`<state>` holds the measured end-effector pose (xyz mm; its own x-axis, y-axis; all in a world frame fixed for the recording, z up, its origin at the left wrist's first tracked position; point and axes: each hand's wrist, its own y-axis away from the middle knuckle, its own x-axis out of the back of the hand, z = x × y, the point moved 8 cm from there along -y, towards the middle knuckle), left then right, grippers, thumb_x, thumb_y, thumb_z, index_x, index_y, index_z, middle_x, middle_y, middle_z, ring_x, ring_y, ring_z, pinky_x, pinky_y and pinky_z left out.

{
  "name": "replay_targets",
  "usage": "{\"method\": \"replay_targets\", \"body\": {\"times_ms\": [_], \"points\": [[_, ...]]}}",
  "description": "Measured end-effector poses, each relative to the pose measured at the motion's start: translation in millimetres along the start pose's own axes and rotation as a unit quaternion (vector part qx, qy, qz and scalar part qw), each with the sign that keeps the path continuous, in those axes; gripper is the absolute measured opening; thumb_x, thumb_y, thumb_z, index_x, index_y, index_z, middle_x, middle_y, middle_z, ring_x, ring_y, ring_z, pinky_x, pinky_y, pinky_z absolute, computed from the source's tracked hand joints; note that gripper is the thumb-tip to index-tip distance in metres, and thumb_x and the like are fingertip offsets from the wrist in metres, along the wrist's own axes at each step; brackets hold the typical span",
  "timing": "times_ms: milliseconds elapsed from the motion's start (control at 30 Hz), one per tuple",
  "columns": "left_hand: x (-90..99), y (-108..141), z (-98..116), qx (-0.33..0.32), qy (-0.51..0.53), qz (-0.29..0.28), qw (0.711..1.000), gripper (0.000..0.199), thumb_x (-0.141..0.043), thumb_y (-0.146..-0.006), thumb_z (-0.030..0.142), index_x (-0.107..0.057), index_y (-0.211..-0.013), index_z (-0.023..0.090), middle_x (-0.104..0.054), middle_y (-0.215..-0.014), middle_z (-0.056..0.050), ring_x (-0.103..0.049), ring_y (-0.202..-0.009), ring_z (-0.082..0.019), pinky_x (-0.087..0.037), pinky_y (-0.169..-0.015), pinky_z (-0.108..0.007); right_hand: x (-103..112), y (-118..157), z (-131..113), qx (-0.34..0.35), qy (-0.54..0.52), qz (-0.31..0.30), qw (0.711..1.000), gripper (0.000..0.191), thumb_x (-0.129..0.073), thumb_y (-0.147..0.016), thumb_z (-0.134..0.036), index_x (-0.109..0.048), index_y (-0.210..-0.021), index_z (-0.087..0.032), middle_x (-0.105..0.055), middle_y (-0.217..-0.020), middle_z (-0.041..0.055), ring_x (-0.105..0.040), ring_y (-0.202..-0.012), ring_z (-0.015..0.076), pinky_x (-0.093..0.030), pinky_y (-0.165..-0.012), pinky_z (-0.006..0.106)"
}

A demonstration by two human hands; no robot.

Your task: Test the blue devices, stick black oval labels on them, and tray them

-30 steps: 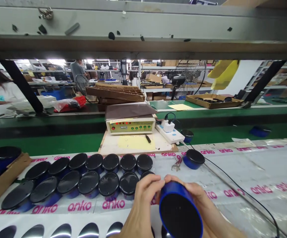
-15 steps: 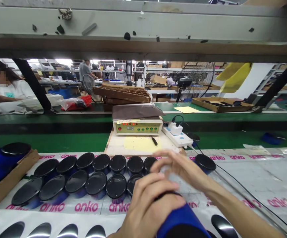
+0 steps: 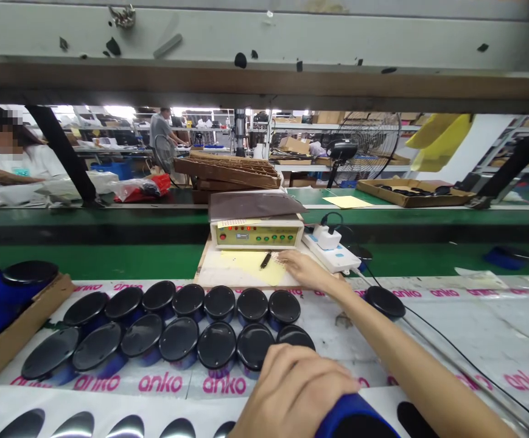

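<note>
My left hand (image 3: 298, 389) is closed around a blue cylindrical housing (image 3: 355, 420) with a black panel, tilted at the bottom of the view. My fingers cover its upper end. My right hand (image 3: 303, 267) reaches far forward, fingers stretched out at the right edge of a yellow sheet (image 3: 246, 266) with small dots. I see nothing held in it. A small black pen-like object (image 3: 266, 260) lies on the sheet, just left of my fingertips. Left of my left hand, similar blue housings with round black tops (image 3: 217, 345) stand in two rows.
Behind the sheet sits a control box (image 3: 257, 236) with lit red indicators, beside a white power strip (image 3: 332, 252). A black cable (image 3: 456, 359) crosses the right side. Black oval pieces (image 3: 77, 424) lie along the front. At left is a cardboard box (image 3: 22, 331). Two other people are beyond the bench.
My right hand has moved forward from beside the blue housing to the yellow sheet. The pen-like object has shifted left with the sheet. My left hand keeps its hold, slightly lower and further right.
</note>
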<state>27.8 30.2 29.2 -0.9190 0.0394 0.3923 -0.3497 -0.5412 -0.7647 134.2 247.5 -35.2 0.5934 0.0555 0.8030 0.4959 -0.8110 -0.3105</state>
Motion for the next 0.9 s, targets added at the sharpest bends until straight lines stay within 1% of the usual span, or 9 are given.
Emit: {"method": "replay_targets", "body": {"times_ms": [100,133,200,300,367,533,633,733,900], "points": [[-3.7,6,-16,0.015,0.018,0.048,0.999,0.033,-0.052,-0.090,0.049,-0.057,-0.110,0.023,-0.069,-0.093,-0.002,-0.061,-0.082,-0.018,-0.042,-0.077,-0.029,4,1,11,0.007,-0.015,0.000,1.000,0.025,-0.056,-0.092,-0.032,-0.059,-0.111,-0.017,-0.060,-0.116,0.0073,-0.059,-0.102,0.0209,-0.049,-0.088,0.044],[-4.9,7,-20,0.018,0.022,0.044,0.999,0.034,-0.053,-0.089,0.050,-0.056,-0.110,0.023,-0.069,-0.092,-0.003,-0.061,-0.080,-0.018,-0.042,-0.075,-0.029,5,2,13,0.010,-0.021,-0.001,1.000,0.024,-0.056,-0.092,-0.032,-0.060,-0.110,-0.016,-0.060,-0.115,0.0072,-0.059,-0.102,0.0210,-0.049,-0.088,0.044],[-9.9,6,-26,0.020,0.034,-0.012,0.999,0.042,-0.057,-0.085,0.053,-0.054,-0.113,0.022,-0.068,-0.095,-0.004,-0.062,-0.082,-0.019,-0.044,-0.074,-0.029,6,4,16,0.013,-0.030,-0.002,0.999,0.024,-0.056,-0.092,-0.032,-0.060,-0.110,-0.016,-0.060,-0.115,0.0072,-0.059,-0.103,0.0211,-0.049,-0.088,0.044],[-14.6,7,-31,0.030,0.061,-0.111,0.991,0.061,-0.067,-0.074,0.057,-0.050,-0.120,0.021,-0.066,-0.104,-0.007,-0.062,-0.091,-0.022,-0.046,-0.079,-0.029,5,5,17,0.014,-0.041,-0.009,0.999,0.023,-0.056,-0.092,-0.032,-0.060,-0.108,-0.016,-0.060,-0.115,0.0071,-0.059,-0.103,0.0207,-0.048,-0.088,0.044],[-13.7,8,-36,0.052,0.073,-0.132,0.987,0.066,-0.071,-0.070,0.057,-0.049,-0.122,0.021,-0.065,-0.107,-0.008,-0.061,-0.094,-0.023,-0.046,-0.081,-0.030,4,5,17,0.012,-0.045,-0.012,0.999,0.022,-0.055,-0.092,-0.032,-0.061,-0.107,-0.017,-0.061,-0.114,0.0069,-0.059,-0.102,0.0203,-0.048,-0.088,0.043],[-19.2,12,-40,0.088,0.076,-0.152,0.981,0.065,-0.075,-0.067,0.051,-0.050,-0.119,0.021,-0.064,-0.108,-0.009,-0.060,-0.096,-0.025,-0.046,-0.083,-0.033,1,1,21,-0.001,-0.057,-0.010,0.998,0.023,-0.055,-0.092,-0.032,-0.060,-0.109,-0.017,-0.060,-0.114,0.0070,-0.060,-0.099,0.0197,-0.049,-0.086,0.042],[-21.7,13,-39,0.083,0.073,-0.158,0.981,0.062,-0.076,-0.066,0.043,-0.050,-0.119,0.021,-0.064,-0.108,-0.009,-0.060,-0.096,-0.025,-0.046,-0.083,-0.033,0,1,22,-0.008,-0.068,-0.008,0.998,0.025,-0.056,-0.092,-0.032,-0.059,-0.110,-0.017,-0.060,-0.115,0.0071,-0.059,-0.101,0.0204,-0.049,-0.086,0.043],[-21.9,13,-39,0.088,0.072,-0.159,0.981,0.064,-0.077,-0.062,0.032,-0.050,-0.119,0.022,-0.064,-0.108,-0.008,-0.060,-0.097,-0.024,-0.045,-0.085,-0.033,-1,1,26,-0.016,-0.080,-0.011,0.997,0.025,-0.056,-0.091,-0.032,-0.059,-0.110,-0.017,-0.060,-0.115,0.0071,-0.059,-0.101,0.0205,-0.049,-0.087,0.043],[-17.8,9,-34,0.077,0.075,-0.154,0.982,0.067,-0.079,-0.058,0.026,-0.049,-0.118,0.021,-0.064,-0.108,-0.008,-0.059,-0.097,-0.024,-0.046,-0.086,-0.033,0,2,36,-0.039,-0.111,-0.020,0.993,0.027,-0.056,-0.091,-0.032,-0.058,-0.114,-0.016,-0.059,-0.117,0.0077,-0.060,-0.100,0.0206,-0.051,-0.084,0.042]]}}
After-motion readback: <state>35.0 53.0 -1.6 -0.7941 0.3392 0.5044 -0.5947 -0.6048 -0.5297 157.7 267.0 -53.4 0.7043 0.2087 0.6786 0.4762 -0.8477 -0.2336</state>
